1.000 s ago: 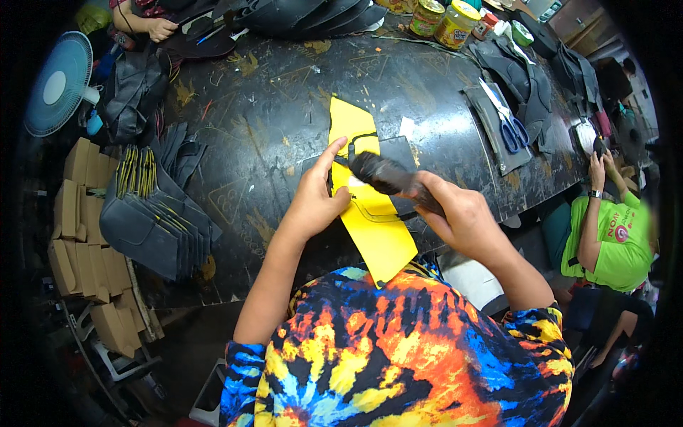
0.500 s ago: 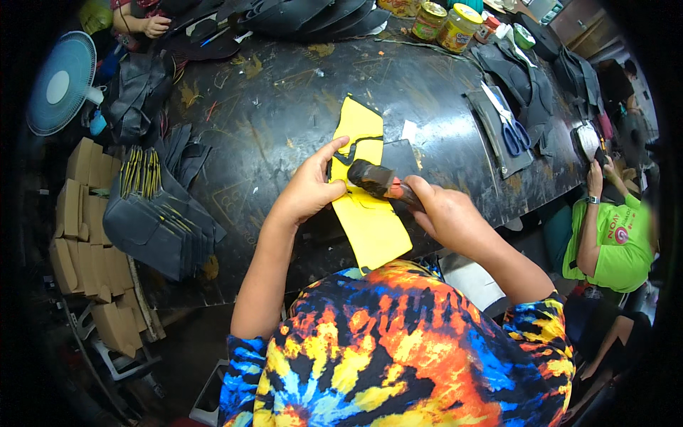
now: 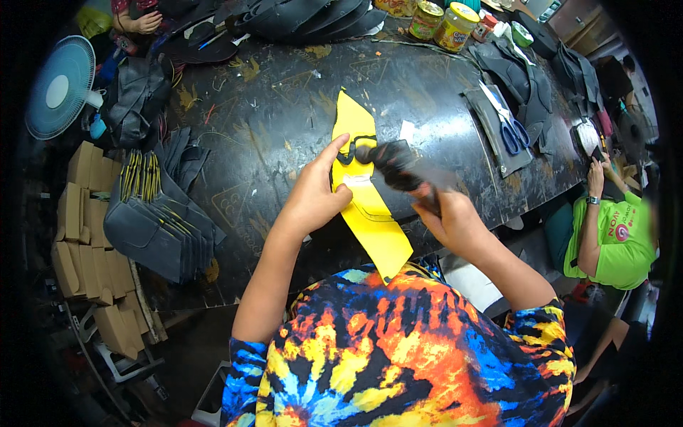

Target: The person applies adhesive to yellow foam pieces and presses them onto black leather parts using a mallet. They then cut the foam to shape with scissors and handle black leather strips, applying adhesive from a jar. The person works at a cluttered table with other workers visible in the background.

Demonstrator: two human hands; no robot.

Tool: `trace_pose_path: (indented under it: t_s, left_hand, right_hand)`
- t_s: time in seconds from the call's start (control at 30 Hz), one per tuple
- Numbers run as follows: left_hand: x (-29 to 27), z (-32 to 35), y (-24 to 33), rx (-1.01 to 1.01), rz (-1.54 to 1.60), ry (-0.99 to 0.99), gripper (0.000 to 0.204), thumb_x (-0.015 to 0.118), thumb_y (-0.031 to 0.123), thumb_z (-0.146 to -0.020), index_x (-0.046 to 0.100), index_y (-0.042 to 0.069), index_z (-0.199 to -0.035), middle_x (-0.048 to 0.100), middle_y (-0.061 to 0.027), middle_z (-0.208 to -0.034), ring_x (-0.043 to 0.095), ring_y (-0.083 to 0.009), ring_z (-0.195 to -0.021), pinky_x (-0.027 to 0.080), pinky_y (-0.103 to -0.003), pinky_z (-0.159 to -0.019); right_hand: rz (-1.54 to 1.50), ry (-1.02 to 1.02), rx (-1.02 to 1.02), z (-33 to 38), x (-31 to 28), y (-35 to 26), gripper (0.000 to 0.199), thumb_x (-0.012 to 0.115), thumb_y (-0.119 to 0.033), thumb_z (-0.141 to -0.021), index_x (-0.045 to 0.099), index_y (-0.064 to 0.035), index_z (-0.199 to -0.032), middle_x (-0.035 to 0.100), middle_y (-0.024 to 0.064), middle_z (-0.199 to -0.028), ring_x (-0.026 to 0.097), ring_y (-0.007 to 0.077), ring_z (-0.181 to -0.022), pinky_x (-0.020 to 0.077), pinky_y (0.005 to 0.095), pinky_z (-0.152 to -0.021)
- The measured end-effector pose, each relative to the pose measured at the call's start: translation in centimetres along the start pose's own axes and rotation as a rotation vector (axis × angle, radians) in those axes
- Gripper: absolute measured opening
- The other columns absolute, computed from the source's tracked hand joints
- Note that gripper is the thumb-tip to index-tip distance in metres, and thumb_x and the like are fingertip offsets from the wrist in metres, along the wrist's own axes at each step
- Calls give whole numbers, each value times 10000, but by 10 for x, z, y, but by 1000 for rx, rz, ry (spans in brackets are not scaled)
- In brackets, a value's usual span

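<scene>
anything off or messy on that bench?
Nothing damaged. The dark worktop is scuffed and glue-stained, with scraps scattered. The yellow template overhangs the near edge, pinned by the left hand; the right hand holds a blurred tool.

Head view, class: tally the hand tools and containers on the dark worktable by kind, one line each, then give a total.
Dark hammer, blurred, in the right hand: 1
Blue-handled scissors: 1
Yellow-lidded jars: 2
Total: 4

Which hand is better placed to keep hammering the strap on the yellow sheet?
Right. The right hand grips the hammer over the black strap, while the left hand pins the yellow sheet.
</scene>
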State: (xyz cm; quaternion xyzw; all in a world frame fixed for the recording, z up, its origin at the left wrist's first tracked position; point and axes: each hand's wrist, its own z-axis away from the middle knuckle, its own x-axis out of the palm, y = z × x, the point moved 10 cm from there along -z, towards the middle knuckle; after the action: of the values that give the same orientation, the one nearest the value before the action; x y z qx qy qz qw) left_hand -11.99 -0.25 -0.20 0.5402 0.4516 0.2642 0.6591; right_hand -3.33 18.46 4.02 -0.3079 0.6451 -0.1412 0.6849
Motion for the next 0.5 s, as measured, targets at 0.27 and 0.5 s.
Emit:
trace_pose_path:
  t_s: [0.27, 0.5]
  left_hand:
    - [-2, -2, 1, 23, 63, 33, 774, 567, -25, -768, 420, 33, -1525, 676, -215, -1202, 668, -199, -989, 521, -311, -868]
    - [2, 3, -8, -3, 212, 32, 786, 540, -95, -806, 365, 35, -1561, 607, -146, -1322, 608, -161, -1109, 480, -273, -949]
  right_hand:
    - [-43, 17, 47, 12, 3, 8, 417, 695, -129, -901, 474, -61, -1249, 685, 220, -920, 682, 432, -860, 544, 497, -710]
    - [10, 182, -141, 5, -12, -16, 430, 691, -105, -892, 477, -57, -1262, 687, 213, -924, 685, 430, -860, 545, 497, -712]
